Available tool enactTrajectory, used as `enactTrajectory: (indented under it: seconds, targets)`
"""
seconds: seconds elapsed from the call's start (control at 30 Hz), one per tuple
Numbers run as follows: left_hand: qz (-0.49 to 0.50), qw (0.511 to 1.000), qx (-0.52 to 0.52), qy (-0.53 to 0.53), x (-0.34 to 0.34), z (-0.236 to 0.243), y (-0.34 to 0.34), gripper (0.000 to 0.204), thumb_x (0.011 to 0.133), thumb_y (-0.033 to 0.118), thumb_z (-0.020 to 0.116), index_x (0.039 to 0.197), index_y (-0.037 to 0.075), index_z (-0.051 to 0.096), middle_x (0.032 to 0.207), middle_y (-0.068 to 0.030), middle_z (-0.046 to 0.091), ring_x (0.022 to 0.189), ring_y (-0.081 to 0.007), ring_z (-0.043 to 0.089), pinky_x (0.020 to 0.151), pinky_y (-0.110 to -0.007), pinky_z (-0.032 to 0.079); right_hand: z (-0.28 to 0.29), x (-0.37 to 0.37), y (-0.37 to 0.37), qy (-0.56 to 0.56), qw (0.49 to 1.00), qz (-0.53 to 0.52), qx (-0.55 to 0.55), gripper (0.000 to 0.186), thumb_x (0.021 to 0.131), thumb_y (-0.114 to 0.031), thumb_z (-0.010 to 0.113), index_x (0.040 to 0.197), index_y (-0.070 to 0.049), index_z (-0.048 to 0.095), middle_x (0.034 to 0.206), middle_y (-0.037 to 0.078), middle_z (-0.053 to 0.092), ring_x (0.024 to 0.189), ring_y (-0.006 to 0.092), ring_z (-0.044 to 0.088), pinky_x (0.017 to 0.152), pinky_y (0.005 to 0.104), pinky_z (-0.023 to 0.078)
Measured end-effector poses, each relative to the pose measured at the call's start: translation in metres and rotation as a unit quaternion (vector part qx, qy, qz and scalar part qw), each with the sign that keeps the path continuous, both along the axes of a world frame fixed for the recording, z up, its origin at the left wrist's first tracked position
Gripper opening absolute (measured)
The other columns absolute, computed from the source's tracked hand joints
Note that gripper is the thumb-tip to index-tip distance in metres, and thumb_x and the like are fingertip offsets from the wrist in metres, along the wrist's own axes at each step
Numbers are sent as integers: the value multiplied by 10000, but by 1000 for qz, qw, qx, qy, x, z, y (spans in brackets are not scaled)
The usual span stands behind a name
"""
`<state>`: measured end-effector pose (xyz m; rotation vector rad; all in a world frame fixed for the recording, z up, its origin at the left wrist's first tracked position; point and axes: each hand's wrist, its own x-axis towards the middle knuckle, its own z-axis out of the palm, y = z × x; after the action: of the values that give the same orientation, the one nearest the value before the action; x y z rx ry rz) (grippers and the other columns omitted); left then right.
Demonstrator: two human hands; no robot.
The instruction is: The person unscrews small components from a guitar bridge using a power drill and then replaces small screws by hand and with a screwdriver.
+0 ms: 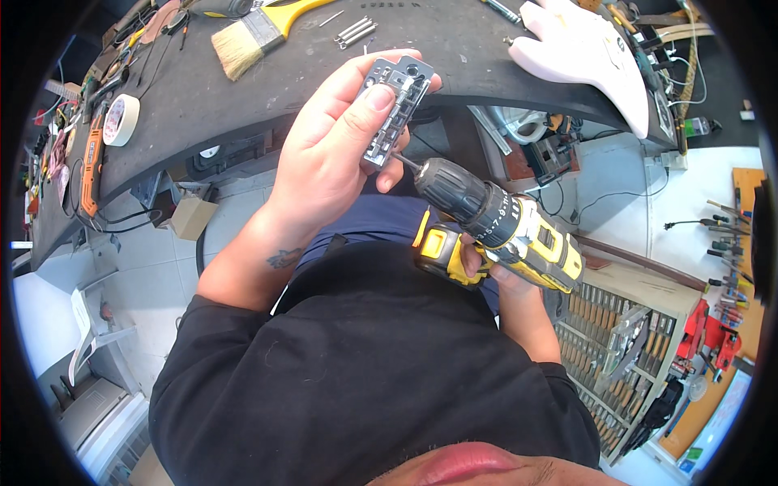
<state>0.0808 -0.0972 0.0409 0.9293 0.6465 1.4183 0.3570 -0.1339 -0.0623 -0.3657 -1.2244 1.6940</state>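
Hardware pc (397, 117) looks like shiny, smooth metal. Drill (536, 249) = plas body w/ matt chuck (450, 190). Shirt (365, 356) = matt cloth; benchtop (198, 113) matt too.

And the right hand (508, 280) is mostly hidden behind the yellow-and-black cordless drill (504, 223)! Left hand (328, 146) covers part of the grey rectangular metal plate (404, 104); does the thin metal bit (408, 162) touch it? Too small to tell. Upper edge cuts off the yellow-handled, pale-bristled brush (262, 34).

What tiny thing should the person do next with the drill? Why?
Probably check that the bit lines up with the metal piece: the right hand aims the yellow drill at its lower end, the left hand holds it up, and I can't tell whether they touch.
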Motion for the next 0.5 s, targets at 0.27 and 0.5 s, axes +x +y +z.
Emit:
enactTrajectory:
  seconds: [0.27, 0.5]
  targets:
    - [3, 1000, 4, -6, 0, 1, 0, 445, 1117, 211, 440, 1497, -19, 413, 1414, -252, 566, 719, -54, 480, 514, -192, 471, 16, -8, 0, 47, 999, 23, -6, 632, 920, -34, 733, 1482, -50, 445, 1106, 129, 696, 808, 172, 716, 719, 306, 577]
    - [6, 1000, 8, 3, 0, 0, 0, 445, 1117, 207, 439, 1492, -32, 411, 1411, -255, 567, 710, -56, 479, 515, -196, 471, 12, -6, 3, 41, 999, 30, 14, 634, 922, -31, 728, 1489, -55, 446, 1136, 129, 691, 822, 167, 716, 724, 309, 579]
